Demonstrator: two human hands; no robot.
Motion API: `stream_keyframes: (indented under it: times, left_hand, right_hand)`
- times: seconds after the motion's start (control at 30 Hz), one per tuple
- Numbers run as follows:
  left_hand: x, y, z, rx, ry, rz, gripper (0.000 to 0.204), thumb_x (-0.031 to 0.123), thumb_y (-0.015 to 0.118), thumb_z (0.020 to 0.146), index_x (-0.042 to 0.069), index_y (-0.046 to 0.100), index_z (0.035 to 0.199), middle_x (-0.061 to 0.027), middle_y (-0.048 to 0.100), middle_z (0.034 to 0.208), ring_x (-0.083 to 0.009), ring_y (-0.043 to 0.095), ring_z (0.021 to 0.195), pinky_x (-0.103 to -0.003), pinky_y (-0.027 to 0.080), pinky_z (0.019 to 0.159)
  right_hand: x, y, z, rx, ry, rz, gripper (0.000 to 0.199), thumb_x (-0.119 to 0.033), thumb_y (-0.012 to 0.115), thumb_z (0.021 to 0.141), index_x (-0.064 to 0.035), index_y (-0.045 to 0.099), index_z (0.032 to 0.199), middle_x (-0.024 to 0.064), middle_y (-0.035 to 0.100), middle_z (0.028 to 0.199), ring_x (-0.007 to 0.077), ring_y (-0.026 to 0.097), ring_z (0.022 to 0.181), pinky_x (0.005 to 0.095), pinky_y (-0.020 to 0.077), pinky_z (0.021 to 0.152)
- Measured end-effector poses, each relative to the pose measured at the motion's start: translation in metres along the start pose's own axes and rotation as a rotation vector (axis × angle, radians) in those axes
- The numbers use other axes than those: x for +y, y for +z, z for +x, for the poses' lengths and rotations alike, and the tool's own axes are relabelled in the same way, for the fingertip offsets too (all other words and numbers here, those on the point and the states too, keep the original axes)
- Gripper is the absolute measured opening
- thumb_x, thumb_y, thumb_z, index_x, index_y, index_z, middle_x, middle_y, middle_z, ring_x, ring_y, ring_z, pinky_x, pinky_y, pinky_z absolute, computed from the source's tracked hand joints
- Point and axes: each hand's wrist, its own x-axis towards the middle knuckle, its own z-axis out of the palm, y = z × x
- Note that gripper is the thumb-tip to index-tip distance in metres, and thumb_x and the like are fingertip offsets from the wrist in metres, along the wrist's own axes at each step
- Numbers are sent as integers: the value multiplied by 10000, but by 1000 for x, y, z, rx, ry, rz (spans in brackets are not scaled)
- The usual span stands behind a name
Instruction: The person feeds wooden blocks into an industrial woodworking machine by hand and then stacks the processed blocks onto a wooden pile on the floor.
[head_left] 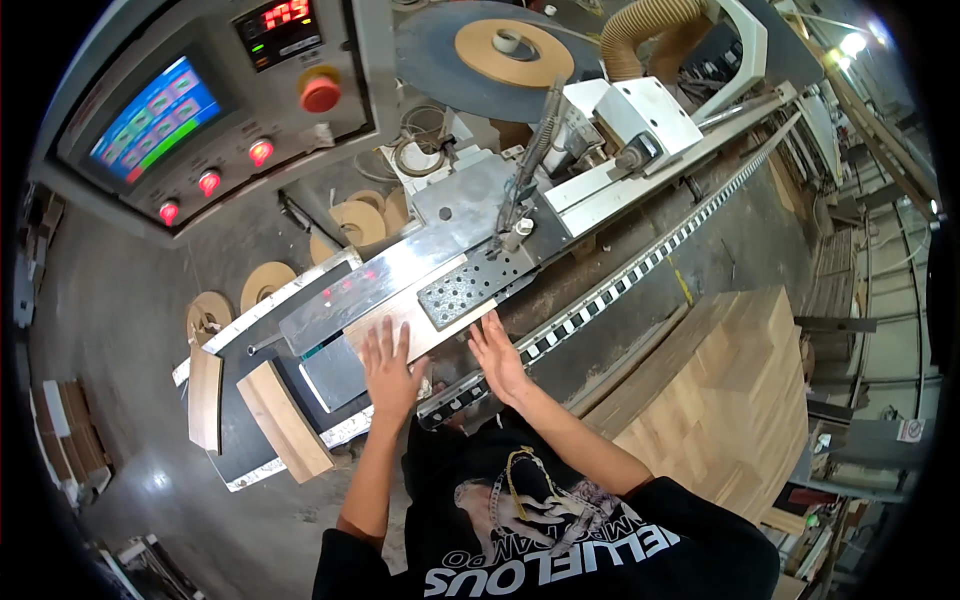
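A pale wooden board lies on the bed of a machine that looks like an edge bander. Its far part runs under a dark perforated plate. My left hand rests flat near the board's left end, fingers spread. Beside the board's near right edge is my right hand, its fingers stretched out and the tips at the edge. Neither hand is wrapped round anything. Behind the board runs a shiny metal guard.
A control panel with a lit screen and a red stop button hangs at upper left. Two loose wooden pieces lie on the left side table. A roller rail slants right, beside stacked boards. Tape rolls lie behind.
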Motion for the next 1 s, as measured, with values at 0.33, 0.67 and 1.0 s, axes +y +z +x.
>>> stream_keyframes:
  times: [0.33, 0.67, 1.0]
  left_hand:
    - [-27, -5, -6, -100, 136, 162, 697, 384, 728, 1000, 169, 529, 1633, -136, 394, 1758, -484, 294, 1622, -613, 270, 1322]
    - [44, 42, 43, -39, 165, 104, 478, 312, 760, 966, -46, 719, 1280, -274, 512, 1602, -557, 342, 1569, -639, 289, 1306]
    - [111, 115, 80, -56, -26, -17, 562, 524, 639, 1050, 82, 721, 1387, -217, 718, 1388, -435, 639, 1335, -557, 486, 1143]
  right_hand:
    - [-21, 1, 7, 91, 56, 210, 844, -589, 333, 1176, -179, -92, 1779, 43, -54, 1873, 243, 83, 1716, 440, 131, 1367]
    - [-83, -55, 36, 164, 12, 201, 1024, -762, 379, 1091, -145, -61, 1780, 23, -11, 1878, 274, 42, 1724, 517, 106, 1361]
    - [-135, -132, 62, 244, -141, 370, 1128, -806, 549, 1009, -106, 108, 1775, 39, 163, 1857, 244, 185, 1700, 484, 128, 1351]
